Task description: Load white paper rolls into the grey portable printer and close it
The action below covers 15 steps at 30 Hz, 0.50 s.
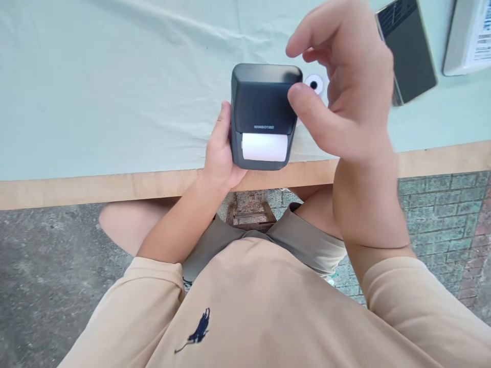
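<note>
Printer (264, 105) in grip of left hand (219, 156) by table edge (161, 186), right hand (355, 99) wide alongside

My left hand (219, 156) holds a black printer (263, 105); my right hand (356, 102), half opened, is at its right edge.

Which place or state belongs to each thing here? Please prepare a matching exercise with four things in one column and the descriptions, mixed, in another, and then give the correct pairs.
Things:
1. Black printer
2. Right hand
3. Small white roll
4. Beige shirt

Descriptions:
A. Bears a dark emblem
B. Raised, thumb and fingers apart
C. Lies on the pale cloth, showing a dark round centre
D. Held in the left hand

Pairs: 1-D, 2-B, 3-C, 4-A
</note>
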{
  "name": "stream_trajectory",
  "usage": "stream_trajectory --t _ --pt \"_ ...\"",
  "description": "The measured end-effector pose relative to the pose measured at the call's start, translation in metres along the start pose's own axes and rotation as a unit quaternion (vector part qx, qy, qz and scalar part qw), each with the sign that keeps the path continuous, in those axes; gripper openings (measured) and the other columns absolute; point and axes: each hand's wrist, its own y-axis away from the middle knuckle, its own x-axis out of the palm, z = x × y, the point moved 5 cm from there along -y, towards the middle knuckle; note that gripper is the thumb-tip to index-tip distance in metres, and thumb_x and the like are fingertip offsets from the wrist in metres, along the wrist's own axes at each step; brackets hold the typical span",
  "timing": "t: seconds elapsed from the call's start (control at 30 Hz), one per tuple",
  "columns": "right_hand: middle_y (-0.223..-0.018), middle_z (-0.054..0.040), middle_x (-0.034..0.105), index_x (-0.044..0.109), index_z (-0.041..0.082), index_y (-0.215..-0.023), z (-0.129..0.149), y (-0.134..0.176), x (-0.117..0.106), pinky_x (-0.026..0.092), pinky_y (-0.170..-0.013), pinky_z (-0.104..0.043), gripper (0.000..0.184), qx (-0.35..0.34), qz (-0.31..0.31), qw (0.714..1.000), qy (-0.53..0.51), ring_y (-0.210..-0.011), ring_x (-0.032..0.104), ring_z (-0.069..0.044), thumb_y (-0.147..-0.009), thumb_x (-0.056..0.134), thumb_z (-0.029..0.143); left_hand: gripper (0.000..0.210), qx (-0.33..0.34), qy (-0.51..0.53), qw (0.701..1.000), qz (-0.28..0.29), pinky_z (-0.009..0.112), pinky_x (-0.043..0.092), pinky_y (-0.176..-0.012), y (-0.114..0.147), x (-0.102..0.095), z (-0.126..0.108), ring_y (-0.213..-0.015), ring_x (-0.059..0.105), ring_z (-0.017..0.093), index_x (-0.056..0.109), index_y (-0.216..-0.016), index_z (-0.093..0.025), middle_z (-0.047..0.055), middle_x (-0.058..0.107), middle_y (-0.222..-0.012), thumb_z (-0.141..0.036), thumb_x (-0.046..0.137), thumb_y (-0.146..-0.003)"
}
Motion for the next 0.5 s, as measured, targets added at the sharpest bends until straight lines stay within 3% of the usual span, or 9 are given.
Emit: stream_trajectory --t 0.13,0.23,0.4,0.5 --pt "-0.117 -0.0072 0.057 0.058 0.018 -0.107 0.0036 0.0016 0.0039 0.047 -0.097 -0.035 0.025 -0.002 0.147 0.989 0.001 -0.114 0.052 -0.018 -0.087 0.056 0.032 0.042 -0.002 -0.01 0.999 -0.047 0.04 0.052 -0.104 0.0034 -0.0028 0.0009 -0.13 0.054 0.027 0.067 -0.1 -0.022 0.006 0.069 -0.114 -0.054 0.04 -0.095" --pt "-0.126 -0.0065 0.054 0.057 0.02 -0.113 0.0034 0.0053 0.0037 0.049 -0.093 -0.03 0.033 0.018 0.188 0.982 -0.004 -0.117 0.052 -0.017 -0.081 0.065 0.025 0.043 -0.01 -0.026 0.998 -0.06 0.042 0.052 -0.104 0.006 -0.0011 0.0011 -0.13 0.055 0.029 0.065 -0.101 -0.022 0.007 0.068 -0.115 -0.057 0.041 -0.093" --pt "-0.129 -0.0039 0.052 0.053 0.025 -0.121 0.0049 0.0073 0.0043 0.048 -0.098 -0.031 0.042 0.014 0.199 0.98 0.0 -0.12 0.051 -0.018 -0.081 0.066 0.027 0.042 -0.015 -0.04 0.998 -0.054 0.042 0.05 -0.105 0.0072 -0.0032 0.0019 -0.133 0.05 0.031 0.065 -0.098 -0.022 0.007 0.07 -0.11 -0.058 0.045 -0.092" --pt "-0.119 -0.0024 0.056 0.057 0.027 -0.114 0.0033 0.0055 -0.0022 0.048 -0.102 -0.038 0.036 0.035 0.113 0.993 0.0 -0.119 0.051 -0.022 -0.081 0.066 0.038 0.04 -0.004 -0.004 1.0 -0.015 0.041 0.051 -0.105 0.0048 -0.0055 0.003 -0.125 0.058 0.029 0.067 -0.1 -0.021 0.005 0.072 -0.109 -0.052 0.041 -0.096"
